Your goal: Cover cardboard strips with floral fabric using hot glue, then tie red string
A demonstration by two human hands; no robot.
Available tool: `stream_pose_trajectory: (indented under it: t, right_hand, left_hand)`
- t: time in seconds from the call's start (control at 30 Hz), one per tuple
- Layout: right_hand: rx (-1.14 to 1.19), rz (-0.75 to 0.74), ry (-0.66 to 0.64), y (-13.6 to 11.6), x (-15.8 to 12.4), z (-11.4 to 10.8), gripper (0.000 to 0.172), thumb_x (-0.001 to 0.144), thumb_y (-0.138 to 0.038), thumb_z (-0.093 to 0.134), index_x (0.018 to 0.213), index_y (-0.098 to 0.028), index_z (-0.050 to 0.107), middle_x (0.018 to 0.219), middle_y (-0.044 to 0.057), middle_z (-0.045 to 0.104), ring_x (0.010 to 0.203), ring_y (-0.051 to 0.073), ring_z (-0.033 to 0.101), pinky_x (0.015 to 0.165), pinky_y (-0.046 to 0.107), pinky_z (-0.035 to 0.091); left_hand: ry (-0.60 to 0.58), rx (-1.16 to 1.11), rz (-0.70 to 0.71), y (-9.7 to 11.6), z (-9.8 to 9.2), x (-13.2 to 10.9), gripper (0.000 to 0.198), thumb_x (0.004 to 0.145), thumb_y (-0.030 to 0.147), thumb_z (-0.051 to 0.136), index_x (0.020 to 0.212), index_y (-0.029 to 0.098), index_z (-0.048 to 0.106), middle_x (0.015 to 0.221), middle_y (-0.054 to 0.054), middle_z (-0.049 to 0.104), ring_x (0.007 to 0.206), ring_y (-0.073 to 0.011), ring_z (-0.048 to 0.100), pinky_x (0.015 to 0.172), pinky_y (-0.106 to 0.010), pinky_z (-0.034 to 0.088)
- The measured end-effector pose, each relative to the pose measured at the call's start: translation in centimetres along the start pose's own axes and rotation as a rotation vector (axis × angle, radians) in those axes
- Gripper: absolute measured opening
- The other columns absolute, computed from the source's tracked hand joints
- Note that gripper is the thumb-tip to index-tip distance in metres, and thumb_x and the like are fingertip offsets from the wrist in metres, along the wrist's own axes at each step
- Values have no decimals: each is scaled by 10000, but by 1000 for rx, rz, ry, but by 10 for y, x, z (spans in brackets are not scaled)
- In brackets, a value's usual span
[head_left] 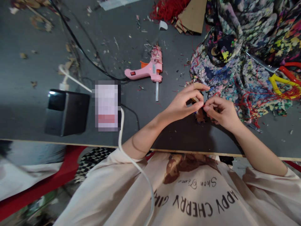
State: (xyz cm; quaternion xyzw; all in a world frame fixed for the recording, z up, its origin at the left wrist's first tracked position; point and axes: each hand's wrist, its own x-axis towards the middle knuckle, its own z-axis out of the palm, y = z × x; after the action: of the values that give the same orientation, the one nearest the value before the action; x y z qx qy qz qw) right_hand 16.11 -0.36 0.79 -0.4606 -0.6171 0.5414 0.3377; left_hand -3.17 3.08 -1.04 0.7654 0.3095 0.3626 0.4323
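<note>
My left hand (185,102) and my right hand (223,113) meet fingertip to fingertip above the table's front part. Both pinch a thin red thread (204,105), the left between thumb and index finger with its other fingers spread. Just under the fingertips is a small dark and brown piece (199,116), mostly hidden, so its kind is unclear. Right beside my hands lies crumpled floral fabric (217,73), with a tangle of red threads (250,108) on its near edge.
A pink glue gun (143,72) with a clear stick lies left of my hands. Scissors (279,73) with red and yellow handles rest on the fabric. A blurred-out phone (107,105) and a black power bank (68,111) sit at left; a white cable (121,135) crosses the table edge. Cardboard (192,15) lies behind.
</note>
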Motion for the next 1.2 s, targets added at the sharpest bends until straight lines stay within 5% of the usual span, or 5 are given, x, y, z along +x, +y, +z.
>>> stream_pose_trajectory:
  t: [0.3,0.6,0.8,1.2]
  right_hand:
    - [11,-10,31,1,-1,-2,154,866,-278,622,754,-180,585,530,-58,521,453,63,440,470,214,333]
    - [76,43,46,-2,0,-2,144,847,-282,625,751,-181,590,503,-65,495,420,60,410,429,206,303]
    - [90,61,52,-3,0,-2,196,839,-340,646,734,-185,589,505,-60,511,423,61,425,437,210,314]
    - [116,92,82,-5,2,-2,330,792,-490,710,720,-191,590,531,-51,533,432,64,438,440,220,331]
  left_hand:
    - [95,-2,14,-1,0,0,261,960,389,532,796,201,607,1244,-81,666,1179,-202,625,1046,-380,509]
    - [84,-5,18,-2,-2,0,345,989,471,461,856,207,640,1218,-88,677,1180,-213,629,1043,-408,512]
    - [66,199,155,-6,-2,-2,299,959,504,522,1045,275,694,1278,-58,669,1208,-212,618,1171,-480,397]
    - [120,323,191,-14,0,-2,261,954,498,554,951,303,727,1226,-14,699,1155,-182,647,1207,-511,338]
